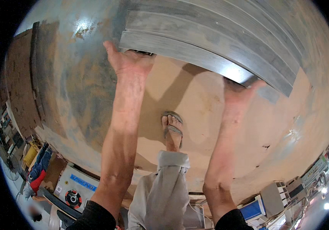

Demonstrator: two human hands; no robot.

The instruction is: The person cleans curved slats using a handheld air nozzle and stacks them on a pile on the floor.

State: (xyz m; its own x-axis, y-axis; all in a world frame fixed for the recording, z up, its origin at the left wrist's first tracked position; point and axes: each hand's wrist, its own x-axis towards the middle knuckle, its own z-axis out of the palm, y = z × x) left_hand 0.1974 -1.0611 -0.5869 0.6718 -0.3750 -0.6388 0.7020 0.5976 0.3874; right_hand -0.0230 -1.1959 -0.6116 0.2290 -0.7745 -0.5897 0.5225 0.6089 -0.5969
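Note:
Several long grey wood-grain planks (195, 36) lie side by side in overlapping rows ahead of me. My left hand (132, 61) is palm up at the near left end of the closest plank. Its thumb sticks out to the left, and the fingers go out of sight beneath the edge. Farther right, my right hand (241, 90) supports the same near edge, also palm up, with its fingers mostly hidden under the plank. A dark gap shows between each palm and the plank's underside. How many planks rest on my hands, I cannot tell.
My sandalled foot (172, 124) stands on the tan, grey-smeared floor (195, 161) between my arms. A machine with a round dial (73, 198) is at lower left, near another person (36, 191). Brown sheets (20, 76) lie far left; a blue panel (252, 210) is at lower right.

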